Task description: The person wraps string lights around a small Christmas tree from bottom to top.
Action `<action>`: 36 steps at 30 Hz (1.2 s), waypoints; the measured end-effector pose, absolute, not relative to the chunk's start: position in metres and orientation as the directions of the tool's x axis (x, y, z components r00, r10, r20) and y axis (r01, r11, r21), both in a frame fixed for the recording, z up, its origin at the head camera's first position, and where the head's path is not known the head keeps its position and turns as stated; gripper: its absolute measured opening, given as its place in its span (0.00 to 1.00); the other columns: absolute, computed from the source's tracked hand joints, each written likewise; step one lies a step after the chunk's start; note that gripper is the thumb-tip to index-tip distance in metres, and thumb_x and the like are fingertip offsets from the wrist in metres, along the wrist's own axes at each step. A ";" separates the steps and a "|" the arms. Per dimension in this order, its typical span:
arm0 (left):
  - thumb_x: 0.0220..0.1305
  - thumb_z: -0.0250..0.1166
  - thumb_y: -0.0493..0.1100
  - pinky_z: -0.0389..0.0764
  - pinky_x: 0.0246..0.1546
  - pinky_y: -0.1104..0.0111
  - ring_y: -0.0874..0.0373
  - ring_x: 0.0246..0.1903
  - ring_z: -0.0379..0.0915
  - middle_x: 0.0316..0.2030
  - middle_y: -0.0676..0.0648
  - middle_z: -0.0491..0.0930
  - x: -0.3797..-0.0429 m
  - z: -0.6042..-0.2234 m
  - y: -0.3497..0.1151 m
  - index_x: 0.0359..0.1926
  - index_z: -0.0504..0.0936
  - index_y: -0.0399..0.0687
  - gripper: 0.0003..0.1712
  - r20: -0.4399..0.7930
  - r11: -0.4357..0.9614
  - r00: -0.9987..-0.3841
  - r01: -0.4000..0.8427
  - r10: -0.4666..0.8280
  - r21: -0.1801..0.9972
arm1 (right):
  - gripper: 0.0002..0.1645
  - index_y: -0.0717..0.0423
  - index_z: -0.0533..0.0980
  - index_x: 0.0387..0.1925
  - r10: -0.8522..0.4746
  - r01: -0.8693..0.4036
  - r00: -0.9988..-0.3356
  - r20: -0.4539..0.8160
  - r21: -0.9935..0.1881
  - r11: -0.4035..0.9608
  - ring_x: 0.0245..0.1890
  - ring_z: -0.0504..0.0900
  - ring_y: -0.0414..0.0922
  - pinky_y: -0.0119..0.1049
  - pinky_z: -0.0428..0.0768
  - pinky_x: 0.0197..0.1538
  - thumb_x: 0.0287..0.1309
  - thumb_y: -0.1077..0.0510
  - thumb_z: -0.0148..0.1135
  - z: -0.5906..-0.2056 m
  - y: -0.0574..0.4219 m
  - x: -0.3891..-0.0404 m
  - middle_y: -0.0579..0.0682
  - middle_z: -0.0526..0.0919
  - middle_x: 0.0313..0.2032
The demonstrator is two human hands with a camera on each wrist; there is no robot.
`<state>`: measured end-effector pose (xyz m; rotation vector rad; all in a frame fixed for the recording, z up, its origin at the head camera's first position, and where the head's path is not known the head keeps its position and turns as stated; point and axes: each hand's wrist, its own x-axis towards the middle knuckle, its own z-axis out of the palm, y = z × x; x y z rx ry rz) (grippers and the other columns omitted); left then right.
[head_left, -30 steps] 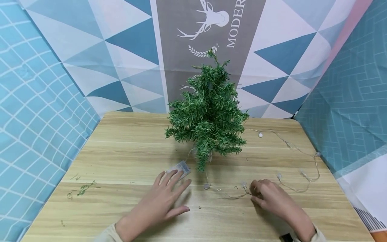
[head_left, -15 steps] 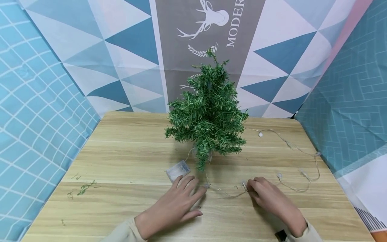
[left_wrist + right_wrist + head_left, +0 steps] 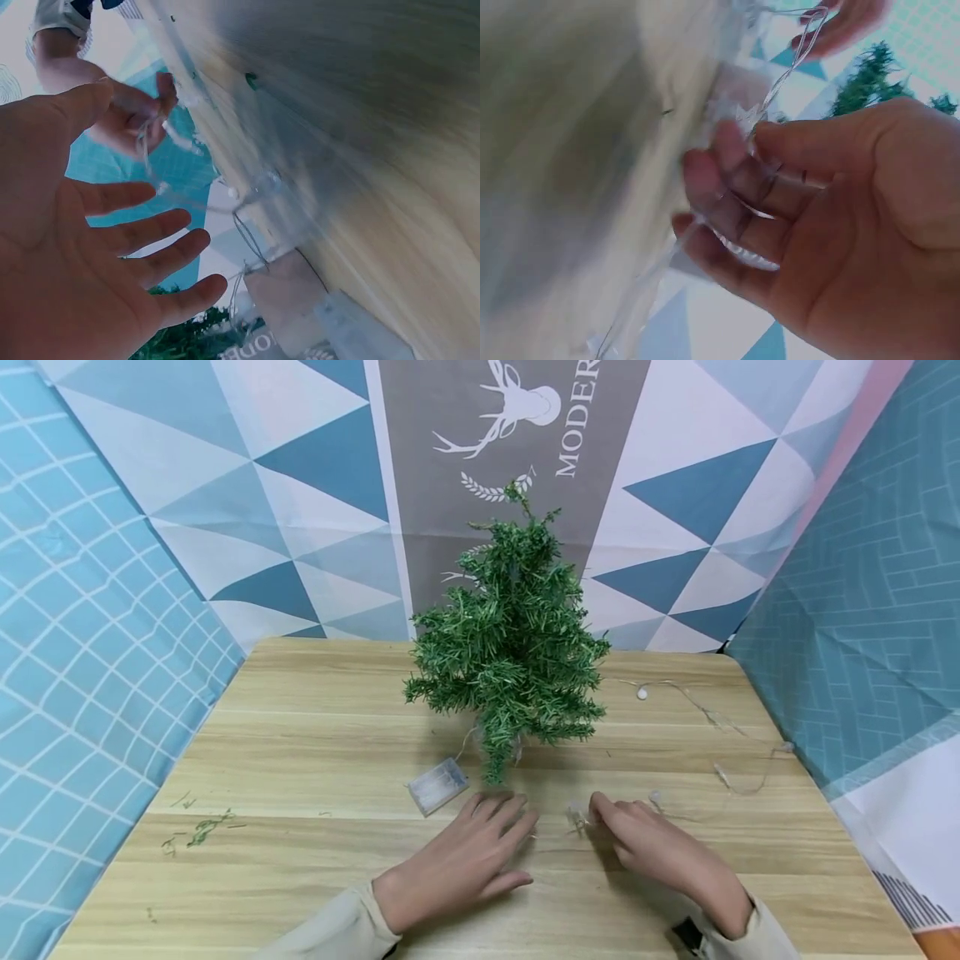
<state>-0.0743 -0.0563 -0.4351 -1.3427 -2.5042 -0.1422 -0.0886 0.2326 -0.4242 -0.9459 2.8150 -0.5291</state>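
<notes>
Basically, R grip (image 3: 654,845) pinches light string (image 3: 577,817); L grip (image 3: 463,862) spread wide nr clear box (image 3: 438,787).

The head view is bright, both wrist views dimmer and blurry.

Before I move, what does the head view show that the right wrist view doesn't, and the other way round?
Only the head view: the deer picture and lettering on the wall.
Only the right wrist view: the palm side of the right hand, string lights running past its thumb.
Both: the tree, left hand, string lights and table.
</notes>
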 end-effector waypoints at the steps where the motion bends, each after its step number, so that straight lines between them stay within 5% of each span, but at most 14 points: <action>1: 0.66 0.58 0.67 0.68 0.66 0.48 0.45 0.65 0.67 0.65 0.40 0.70 -0.076 -0.435 -0.054 0.70 0.67 0.42 0.44 0.304 0.556 -0.519 0.830 0.799 -0.044 | 0.13 0.51 0.65 0.36 -0.617 -0.561 -0.787 -0.019 -0.395 0.728 0.16 0.59 0.31 0.27 0.64 0.18 0.64 0.73 0.49 -0.421 0.230 -0.089 0.36 0.60 0.18; 12: 0.70 0.59 0.57 0.75 0.60 0.54 0.54 0.45 0.81 0.41 0.50 0.85 -0.086 -0.434 -0.045 0.64 0.75 0.45 0.29 0.341 0.532 -0.501 0.847 0.795 0.003 | 0.11 0.45 0.63 0.34 -0.696 -0.540 -0.715 -0.061 -0.584 0.606 0.17 0.59 0.28 0.26 0.69 0.20 0.78 0.52 0.43 -0.381 0.209 -0.094 0.35 0.60 0.20; 18: 0.72 0.59 0.52 0.78 0.46 0.61 0.60 0.31 0.79 0.28 0.55 0.81 -0.084 -0.429 -0.044 0.43 0.82 0.51 0.12 0.377 0.533 -0.504 0.845 0.777 0.030 | 0.11 0.44 0.64 0.34 -0.719 -0.544 -0.690 -0.085 -0.595 0.592 0.19 0.58 0.28 0.24 0.67 0.22 0.78 0.51 0.45 -0.365 0.203 -0.097 0.34 0.60 0.21; 22: 0.72 0.60 0.49 0.75 0.30 0.68 0.65 0.18 0.67 0.17 0.58 0.72 -0.080 -0.422 -0.046 0.27 0.77 0.53 0.14 0.379 0.514 -0.480 0.857 0.791 0.010 | 0.09 0.41 0.65 0.35 -0.740 -0.576 -0.668 -0.081 -0.573 0.583 0.19 0.60 0.28 0.24 0.67 0.23 0.77 0.51 0.47 -0.356 0.197 -0.099 0.32 0.61 0.21; 29: 0.72 0.59 0.49 0.73 0.26 0.69 0.66 0.15 0.62 0.15 0.58 0.70 -0.070 -0.402 -0.053 0.23 0.74 0.53 0.17 0.340 0.535 -0.493 0.844 0.801 -0.037 | 0.08 0.34 0.71 0.45 -0.729 -0.544 -0.667 -0.155 -0.567 0.619 0.20 0.67 0.29 0.27 0.71 0.25 0.74 0.40 0.48 -0.341 0.193 -0.100 0.33 0.72 0.23; 36: 0.71 0.61 0.49 0.76 0.26 0.71 0.65 0.17 0.67 0.18 0.56 0.76 -0.070 -0.384 -0.061 0.27 0.78 0.50 0.15 0.316 0.554 -0.518 0.832 0.795 -0.029 | 0.17 0.39 0.70 0.27 -0.789 -0.604 -0.607 -0.090 -0.593 0.533 0.20 0.62 0.27 0.24 0.68 0.25 0.75 0.44 0.49 -0.336 0.202 -0.101 0.31 0.62 0.21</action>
